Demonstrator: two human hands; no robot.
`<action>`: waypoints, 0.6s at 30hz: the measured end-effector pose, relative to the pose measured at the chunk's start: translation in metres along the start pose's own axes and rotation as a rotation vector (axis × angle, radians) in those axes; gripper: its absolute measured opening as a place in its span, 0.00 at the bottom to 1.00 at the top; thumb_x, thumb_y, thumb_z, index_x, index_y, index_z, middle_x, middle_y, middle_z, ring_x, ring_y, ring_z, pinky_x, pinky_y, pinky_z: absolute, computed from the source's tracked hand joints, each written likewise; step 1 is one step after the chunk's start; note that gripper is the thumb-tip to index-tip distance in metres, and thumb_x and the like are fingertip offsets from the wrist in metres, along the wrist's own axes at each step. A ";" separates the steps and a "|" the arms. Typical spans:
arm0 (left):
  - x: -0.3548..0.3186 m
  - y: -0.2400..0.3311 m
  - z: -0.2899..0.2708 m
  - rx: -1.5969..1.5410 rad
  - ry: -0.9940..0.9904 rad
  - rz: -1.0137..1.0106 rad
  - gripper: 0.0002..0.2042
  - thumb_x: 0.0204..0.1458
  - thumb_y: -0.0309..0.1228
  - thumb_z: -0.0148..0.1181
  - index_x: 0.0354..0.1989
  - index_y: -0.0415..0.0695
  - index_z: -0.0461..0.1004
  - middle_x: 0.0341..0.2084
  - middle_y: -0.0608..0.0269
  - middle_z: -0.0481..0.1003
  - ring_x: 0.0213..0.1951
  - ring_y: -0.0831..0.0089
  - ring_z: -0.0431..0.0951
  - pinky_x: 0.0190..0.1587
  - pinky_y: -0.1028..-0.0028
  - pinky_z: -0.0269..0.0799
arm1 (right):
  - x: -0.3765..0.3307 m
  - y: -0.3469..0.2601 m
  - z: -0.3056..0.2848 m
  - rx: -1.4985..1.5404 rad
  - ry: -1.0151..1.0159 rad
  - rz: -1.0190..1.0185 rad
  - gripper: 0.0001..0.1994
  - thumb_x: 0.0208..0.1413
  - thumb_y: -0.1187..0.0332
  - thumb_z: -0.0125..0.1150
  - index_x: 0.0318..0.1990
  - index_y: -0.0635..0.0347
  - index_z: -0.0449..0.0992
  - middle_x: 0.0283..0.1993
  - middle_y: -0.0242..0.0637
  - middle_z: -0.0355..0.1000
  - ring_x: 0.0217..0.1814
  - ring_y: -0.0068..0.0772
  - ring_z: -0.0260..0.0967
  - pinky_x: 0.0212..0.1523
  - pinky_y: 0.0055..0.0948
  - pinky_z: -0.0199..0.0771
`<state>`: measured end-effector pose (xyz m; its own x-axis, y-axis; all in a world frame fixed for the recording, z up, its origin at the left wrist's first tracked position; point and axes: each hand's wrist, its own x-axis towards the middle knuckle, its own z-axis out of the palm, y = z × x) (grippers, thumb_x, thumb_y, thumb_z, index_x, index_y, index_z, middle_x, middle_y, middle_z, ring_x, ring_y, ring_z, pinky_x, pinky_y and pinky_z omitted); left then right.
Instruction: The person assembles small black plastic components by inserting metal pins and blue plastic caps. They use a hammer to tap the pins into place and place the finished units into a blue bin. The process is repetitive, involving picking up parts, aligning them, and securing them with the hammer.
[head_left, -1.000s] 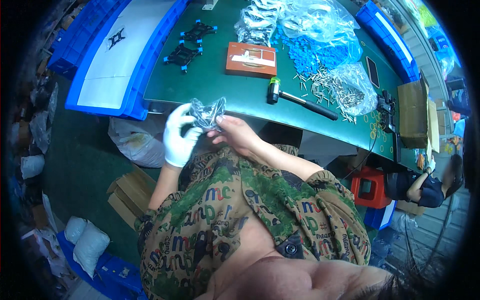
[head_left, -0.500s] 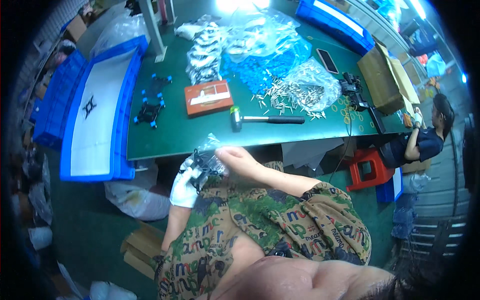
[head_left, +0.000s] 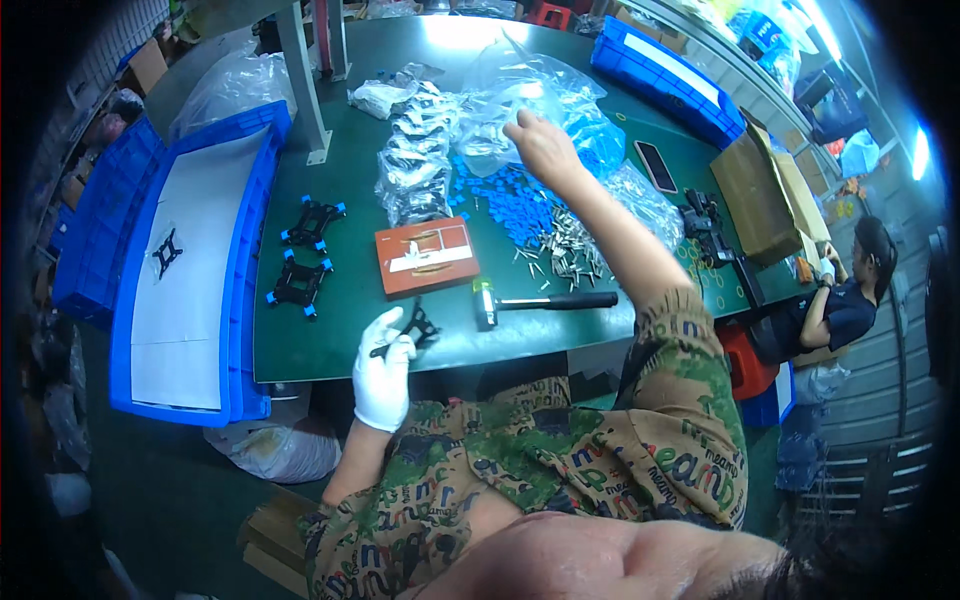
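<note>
My left hand, in a white glove, grips a black X-shaped bracket at the table's front edge. My bare right hand reaches over the heap of clear plastic bags; its bent fingertips stand slightly apart, and I make out nothing held between them. Two similar black brackets with blue tips, an upper one and a lower one, lie at the table's left. Close to my left hand is a red-brown box. A hammer lies right of it.
Blue caps and metal pins are heaped mid-table beside bagged parts. A blue tray at left holds one black bracket. A phone and cardboard box lie right. A co-worker is at far right.
The clear bag around the bracket in my left hand is off it. My right hand has moved from there up to the bag heap. My left hand still holds the bracket.
</note>
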<state>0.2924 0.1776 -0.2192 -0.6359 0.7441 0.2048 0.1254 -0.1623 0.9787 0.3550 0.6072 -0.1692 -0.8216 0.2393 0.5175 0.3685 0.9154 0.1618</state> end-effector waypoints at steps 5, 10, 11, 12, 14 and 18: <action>-0.005 0.037 0.017 -0.321 -0.112 -0.306 0.24 0.63 0.22 0.54 0.68 0.34 0.60 0.37 0.63 0.74 0.41 0.77 0.73 0.53 0.74 0.69 | 0.060 0.096 0.103 -0.080 -0.303 0.288 0.12 0.59 0.70 0.51 0.44 0.58 0.81 0.48 0.51 0.80 0.49 0.56 0.79 0.50 0.50 0.79; -0.017 0.029 0.008 -0.472 -0.054 -0.380 0.34 0.63 0.25 0.55 0.75 0.33 0.48 0.43 0.55 0.75 0.44 0.70 0.77 0.52 0.70 0.74 | 0.057 0.059 0.082 -0.079 -0.332 0.305 0.19 0.60 0.70 0.52 0.58 0.63 0.74 0.62 0.52 0.72 0.60 0.54 0.73 0.57 0.49 0.76; -0.020 0.023 0.006 -0.513 -0.027 -0.382 0.34 0.63 0.27 0.55 0.75 0.34 0.48 0.44 0.55 0.75 0.44 0.70 0.77 0.50 0.70 0.76 | 0.044 0.042 0.059 -0.098 -0.269 0.216 0.18 0.61 0.69 0.54 0.57 0.62 0.74 0.60 0.51 0.73 0.60 0.53 0.73 0.58 0.48 0.76; -0.031 0.038 0.009 -0.586 -0.027 -0.422 0.34 0.65 0.29 0.55 0.76 0.36 0.47 0.45 0.54 0.75 0.44 0.70 0.78 0.46 0.70 0.78 | 0.023 0.021 0.020 -0.075 -0.207 0.124 0.17 0.61 0.69 0.55 0.56 0.61 0.75 0.58 0.49 0.74 0.61 0.53 0.72 0.58 0.47 0.75; -0.035 0.028 0.012 -0.597 -0.025 -0.464 0.33 0.65 0.29 0.55 0.75 0.37 0.49 0.41 0.55 0.77 0.41 0.71 0.80 0.38 0.73 0.79 | -0.024 0.000 -0.032 0.096 0.114 -0.072 0.15 0.60 0.69 0.59 0.54 0.60 0.76 0.55 0.47 0.74 0.58 0.52 0.73 0.56 0.46 0.76; -0.031 0.023 0.025 -0.427 -0.149 -0.599 0.30 0.66 0.29 0.53 0.73 0.35 0.53 0.32 0.60 0.78 0.35 0.73 0.80 0.32 0.77 0.78 | -0.120 -0.037 -0.088 0.442 -0.155 -0.006 0.11 0.56 0.72 0.64 0.47 0.58 0.80 0.39 0.44 0.75 0.43 0.52 0.75 0.43 0.46 0.76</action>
<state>0.3337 0.1667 -0.2025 -0.3891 0.8589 -0.3330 -0.5357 0.0831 0.8403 0.4784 0.5156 -0.1634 -0.8906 0.2485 0.3808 0.1706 0.9589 -0.2268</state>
